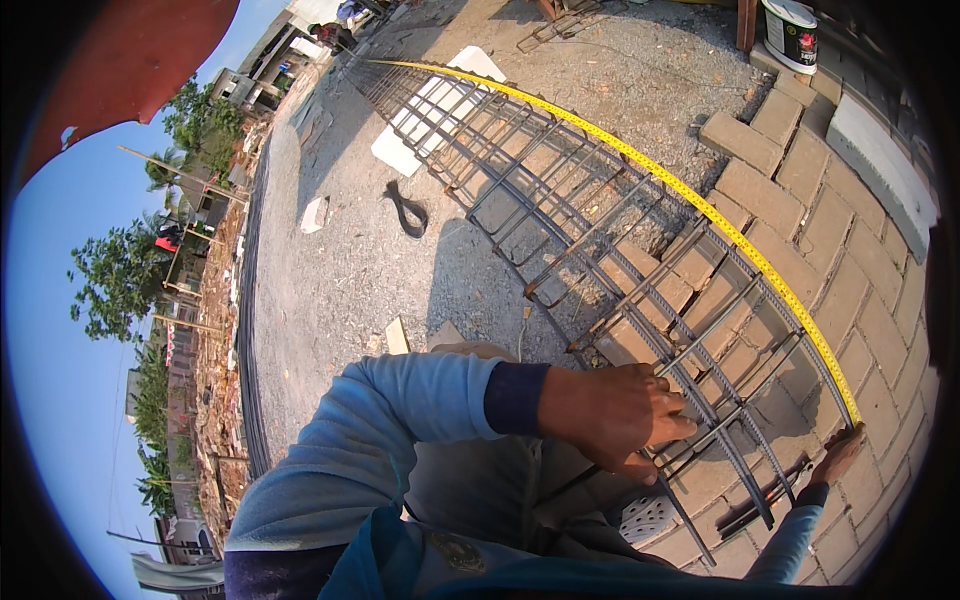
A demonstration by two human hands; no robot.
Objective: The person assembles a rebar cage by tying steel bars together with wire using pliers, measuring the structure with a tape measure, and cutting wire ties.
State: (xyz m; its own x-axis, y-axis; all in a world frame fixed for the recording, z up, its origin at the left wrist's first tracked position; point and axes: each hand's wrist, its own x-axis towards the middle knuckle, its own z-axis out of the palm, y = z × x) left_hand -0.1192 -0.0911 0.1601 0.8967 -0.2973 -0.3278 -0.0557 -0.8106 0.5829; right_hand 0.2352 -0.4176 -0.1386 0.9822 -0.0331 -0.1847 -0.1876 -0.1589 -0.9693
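Note:
A long rebar cage [590, 245] of dark ribbed bars and ties runs from beside me to the far upper left. Along its right side a yellow measuring tape [690, 195] is stretched. My right hand [838, 456], at the lower right, is closed on the tape's near end by the bar ends. Reaching across from the lower left, my left hand [615, 415] lies over the cage's near left part, its fingers bent around a bar. Its grip is partly hidden by the back of the hand.
Brown paving blocks [840, 240] lie right of and under the cage, gravel [350, 270] to its left. A white board [400, 155] sits beneath the bars. A black looped strap [408, 212], a bucket [793, 40] and a concrete slab [880, 160] are around. Another person [335, 38] is at the far end.

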